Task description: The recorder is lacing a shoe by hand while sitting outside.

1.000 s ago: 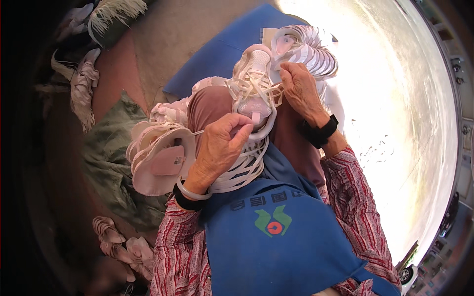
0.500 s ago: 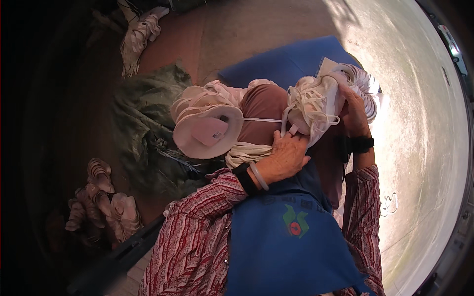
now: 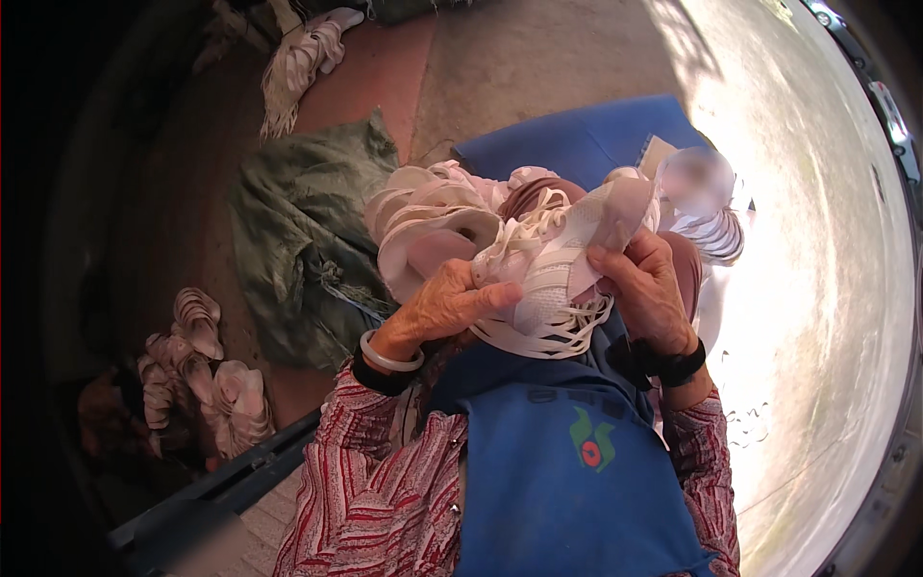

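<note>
A white shoe upper [image 3: 567,252] with mesh sides and white laces is stretched sideways above my lap. My left hand [image 3: 444,310] grips its left end, thumb on top and fingers hidden beneath. At the other end, my right hand [image 3: 646,291] pinches the edge of the upper between thumb and fingers. Loops of flat white lace [image 3: 550,342] hang along its near side. Just behind my left hand, a nested stack of pale uppers [image 3: 415,213] rests by my leg.
More nested uppers [image 3: 713,236] stand at the right, beside a blue sheet [image 3: 586,133]. A dark green woven sack [image 3: 298,226] lies on the left floor. Bundles of uppers [image 3: 229,399] sit lower left, and another bundle [image 3: 306,62] with white laces lies far left.
The shoe upper has turned sideways and come nearer to me. My left hand has shifted left onto its end, while my right hand has come down and inward along it.
</note>
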